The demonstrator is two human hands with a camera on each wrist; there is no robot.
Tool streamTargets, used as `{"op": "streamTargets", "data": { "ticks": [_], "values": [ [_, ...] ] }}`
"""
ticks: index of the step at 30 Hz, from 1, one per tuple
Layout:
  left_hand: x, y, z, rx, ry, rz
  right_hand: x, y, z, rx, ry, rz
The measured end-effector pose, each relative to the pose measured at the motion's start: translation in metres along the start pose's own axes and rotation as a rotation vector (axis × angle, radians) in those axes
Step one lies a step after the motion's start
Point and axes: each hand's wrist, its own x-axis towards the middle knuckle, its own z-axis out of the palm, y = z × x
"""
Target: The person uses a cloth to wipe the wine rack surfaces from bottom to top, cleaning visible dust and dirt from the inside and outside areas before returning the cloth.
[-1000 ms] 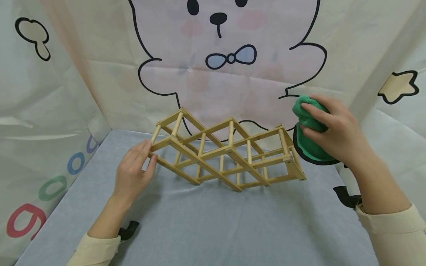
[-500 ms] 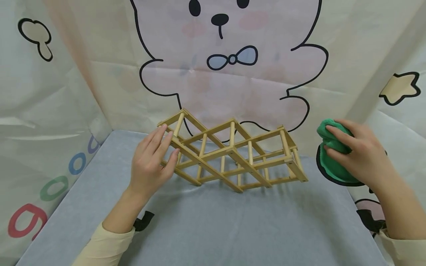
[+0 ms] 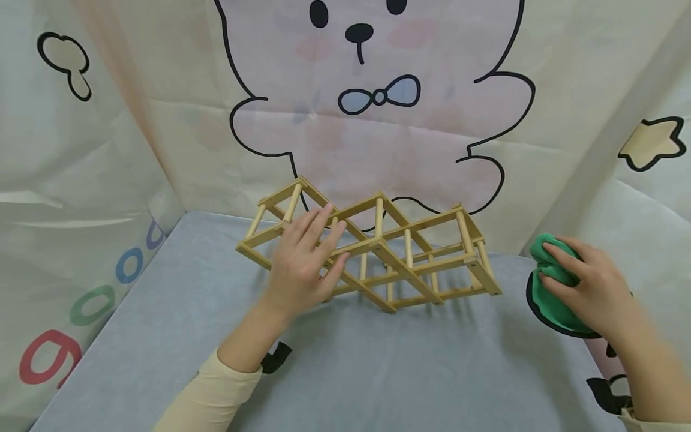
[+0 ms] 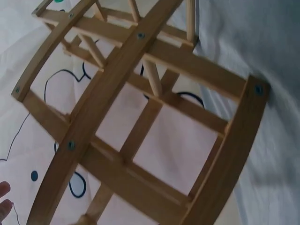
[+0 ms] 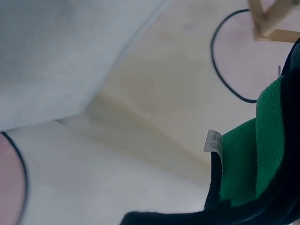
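Note:
A wooden lattice rack (image 3: pixel 410 270) with round dowels stands on the blue-grey cloth; in the left wrist view its slats (image 4: pixel 117 79) and bolts fill most of the picture. My left hand (image 3: pixel 302 267) is in front of the rack's left half, fingers extended and holding nothing; I cannot tell whether it touches the wood. Two of its fingertips (image 4: pixel 3 199) show at that view's left edge. At the table's right edge my right hand (image 3: pixel 599 288) grips a bunched green cloth (image 3: pixel 561 300) with a black border. The right wrist view shows its fuzzy green folds (image 5: pixel 243 154) and a white tag (image 5: pixel 213 141).
The cloth-covered table (image 3: pixel 388 366) stands against a printed backdrop (image 3: pixel 426 138) with a bear figure. Side sheets (image 3: pixel 54 162) with printed shapes hang left and right. The rack's right end (image 5: pixel 269 28) appears in the right wrist view's top corner.
My left hand has moved right from the rack's left end to the front of its left half. My right hand has carried the green cloth right and down, away from the rack. The rack stays put.

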Motion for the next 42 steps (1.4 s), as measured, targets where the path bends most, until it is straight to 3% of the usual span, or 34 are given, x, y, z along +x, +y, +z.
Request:
{"op": "streamTargets", "data": {
  "ticks": [7, 18, 22, 29, 34, 42],
  "values": [
    [0.003, 0.017, 0.024, 0.027, -0.122, 0.021, -0.035, 0.005, 0.010, -0.051, -0.084, 0.137],
    [0.011, 0.024, 0.046, -0.059, -0.244, 0.014, -0.066, 0.014, 0.026, -0.016, -0.045, 0.144],
    [0.014, 0.026, 0.048, -0.009, -0.276, 0.063, -0.074, 0.014, 0.030, -0.020, -0.054, 0.149],
    [0.017, 0.029, 0.050, 0.084, -0.329, 0.132, -0.082, 0.011, 0.030, -0.017, -0.123, 0.240],
    [0.020, 0.031, 0.050, 0.105, -0.310, 0.144, -0.084, 0.010, 0.031, -0.003, -0.127, 0.254],
    [0.018, 0.029, 0.056, 0.144, -0.193, 0.214, -0.088, 0.010, 0.030, -0.002, -0.131, 0.277]
  ]
}}
